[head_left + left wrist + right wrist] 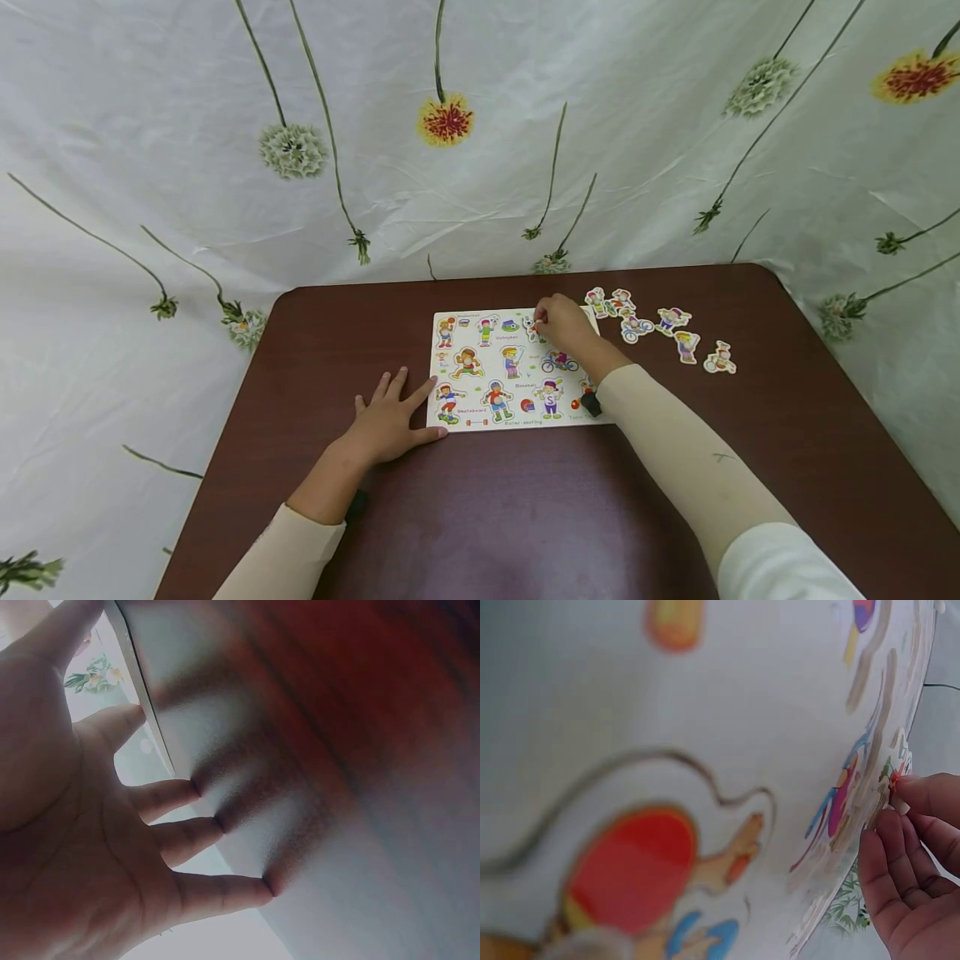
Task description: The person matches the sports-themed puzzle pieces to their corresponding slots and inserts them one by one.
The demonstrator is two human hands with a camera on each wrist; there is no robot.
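Note:
A white puzzle board (487,408) printed with sports figures lies on the brown table. Over its upper right part, my right hand (564,323) pinches a small puzzle piece (897,780) between thumb and fingertips. Fingers cover much of this piece, so its figure cannot be made out. My left hand (386,423) is spread at the board's left side, its thumb and index finger at the edge. In the left wrist view its fingertips touch the tabletop and board edge. Close up in the right wrist view is a red paddle picture (634,866) on the board.
Several loose figure pieces lie right of the board, among them a bicycle piece (637,328), a golfer-like piece (686,347) and a wheeled piece (720,358). Behind the table (525,508) hangs a white flower-printed cloth (480,200).

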